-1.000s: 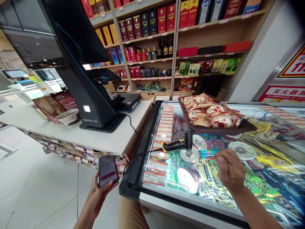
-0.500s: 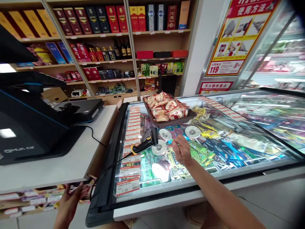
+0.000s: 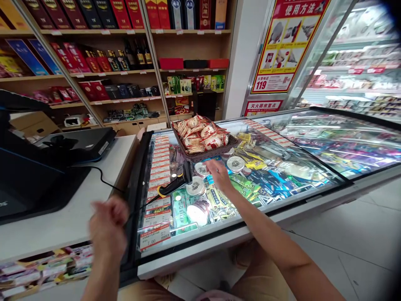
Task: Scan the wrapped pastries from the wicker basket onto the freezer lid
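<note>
One black-and-yellow scanner (image 3: 177, 183) lies on the glass top of the chest freezer (image 3: 194, 254), toward the freezer's left end; its cable trails to the freezer's left edge. The right grip (image 3: 220, 175) is above the freezer's glass, just right of the scanner, its fingers bent; whether it pinches anything, I cannot tell; the left grip (image 3: 108, 225), blurred, is at the freezer's left edge, its fingers curled in; whether it grasps anything cannot be made out either.

On the freezer's far side, past the scanner, sits a brown basket (image 3: 202, 156) heaped with wrapped snacks (image 3: 200, 131); a column of orange-and-white price tags (image 3: 158, 173) runs along the freezer's left side; under the glass lie round tubs (image 3: 235, 164) and packets in green, blue and yellow (image 3: 269, 184), brightly lit and crossed by reflections.

Left of the freezer stands a white table (image 3: 56, 223); it carries a black flat-topped device (image 3: 84, 144) and a dark machine with a broad base (image 3: 28, 171); small packages (image 3: 46, 267) fill the space below its top.

Behind the freezer rise wooden shelves (image 3: 194, 46) of boxes and bottles; right of them, a red-and-yellow poster (image 3: 277, 50) marked 119; beyond the freezer's right part, lit glass-fronted shelves (image 3: 360, 71); in front of the freezer, pale floor tiles (image 3: 360, 246).
</note>
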Action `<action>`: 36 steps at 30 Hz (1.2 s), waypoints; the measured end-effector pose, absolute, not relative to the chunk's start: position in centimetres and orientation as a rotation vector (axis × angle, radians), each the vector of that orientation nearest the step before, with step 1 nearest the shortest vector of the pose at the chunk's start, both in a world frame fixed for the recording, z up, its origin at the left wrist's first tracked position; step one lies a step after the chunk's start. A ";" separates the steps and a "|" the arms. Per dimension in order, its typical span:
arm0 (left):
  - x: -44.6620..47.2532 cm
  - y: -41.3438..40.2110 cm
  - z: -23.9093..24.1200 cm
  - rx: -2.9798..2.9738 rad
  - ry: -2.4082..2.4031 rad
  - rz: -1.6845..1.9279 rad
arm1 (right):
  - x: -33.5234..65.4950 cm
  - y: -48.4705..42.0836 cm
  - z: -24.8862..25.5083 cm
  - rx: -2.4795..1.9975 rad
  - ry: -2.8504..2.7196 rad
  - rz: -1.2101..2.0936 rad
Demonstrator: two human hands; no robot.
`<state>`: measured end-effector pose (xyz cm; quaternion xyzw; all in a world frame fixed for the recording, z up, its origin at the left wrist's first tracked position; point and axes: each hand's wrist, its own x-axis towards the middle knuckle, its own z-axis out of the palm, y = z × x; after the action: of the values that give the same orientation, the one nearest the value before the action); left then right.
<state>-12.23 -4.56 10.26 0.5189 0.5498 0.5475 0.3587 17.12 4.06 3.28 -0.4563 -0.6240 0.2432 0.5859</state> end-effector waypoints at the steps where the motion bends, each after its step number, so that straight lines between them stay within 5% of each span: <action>1: -9.6 -2.8 11.2 1.352 1.347 1.394 | 17.1 4.1 4.4 -1.061 -1.377 0.702; 10: 5.9 7.9 16.4 1.274 0.935 0.908 | 18.3 5.3 13.9 -1.092 -1.115 1.080; 28: 7.1 13.2 12.1 1.216 1.039 0.581 | 20.1 10.3 10.1 -1.291 -1.156 1.378; 36: -1.3 11.9 10.6 1.798 1.272 0.688 | 19.1 6.1 6.7 -1.490 -1.263 1.345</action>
<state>-1.32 11.93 10.60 0.7124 0.5040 0.2726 0.4051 19.09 6.13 6.69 -0.5823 -0.4937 0.5255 0.3755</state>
